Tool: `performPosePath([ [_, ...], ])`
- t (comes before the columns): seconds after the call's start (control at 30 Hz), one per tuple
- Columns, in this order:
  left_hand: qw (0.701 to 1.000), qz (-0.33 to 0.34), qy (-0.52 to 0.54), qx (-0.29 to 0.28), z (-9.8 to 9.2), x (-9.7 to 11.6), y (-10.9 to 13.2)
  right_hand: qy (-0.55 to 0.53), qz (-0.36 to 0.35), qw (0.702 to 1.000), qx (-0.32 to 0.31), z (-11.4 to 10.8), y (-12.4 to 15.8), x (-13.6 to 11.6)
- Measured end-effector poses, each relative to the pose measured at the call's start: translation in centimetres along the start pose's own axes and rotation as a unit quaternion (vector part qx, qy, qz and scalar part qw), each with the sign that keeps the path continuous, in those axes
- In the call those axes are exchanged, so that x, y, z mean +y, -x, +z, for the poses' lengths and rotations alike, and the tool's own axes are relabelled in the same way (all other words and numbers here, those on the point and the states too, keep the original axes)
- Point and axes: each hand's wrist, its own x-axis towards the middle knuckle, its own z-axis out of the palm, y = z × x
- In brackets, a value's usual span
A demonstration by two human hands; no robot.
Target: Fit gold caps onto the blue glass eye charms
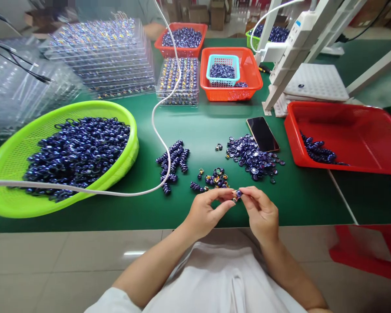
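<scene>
My left hand (203,214) and my right hand (263,214) meet near the table's front edge. Between their fingertips is a small shiny blue-and-gold piece (237,195), pinched from both sides; its exact kind is too small to make out. Just beyond my left fingers lies a loose group of similar blue-and-gold pieces (217,177). Farther left are several dark blue ridged stacks (174,158). A heap of flat, glossy blue caps (252,158) spreads out beyond my right hand.
A lime-green basket (130,130) of blue looped parts stands left, crossed by a white cable (154,117). A phone (263,134) touches the cap heap. At right is a red tray (355,134); behind are orange trays (254,82), stacked clear trays (143,65) and a white post (280,74).
</scene>
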Motion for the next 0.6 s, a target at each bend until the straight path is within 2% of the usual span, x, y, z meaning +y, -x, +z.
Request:
performPosePath([
  [0.13, 0.976, -0.122, 0.178, -0.017, -0.13, 0.18, -0.12, -0.063, -0.021, 0.998, -0.001, 0.56, 0.44, -0.01],
  [0.27, 0.961, -0.167, 0.217, -0.035, -0.33, 0.11, -0.20, -0.071, -0.059, 0.996, -0.012, 0.64, 0.47, 0.06],
  [0.47, 0.955, -0.173, 0.240, -0.008, -0.22, -0.57, 0.14, -0.043, -0.168, 0.984, -0.048, 0.21, 0.13, -0.27],
  [0.53, 0.963, -0.146, 0.225, 0.015, -0.31, -0.49, 0.32, -0.062, -0.188, 0.978, -0.063, 0.02, 0.17, -0.41],
  [0.6, 0.980, -0.080, 0.178, 0.026, -0.52, -0.14, 0.53, -0.087, -0.183, 0.976, -0.076, -0.18, 0.30, -0.49],
])
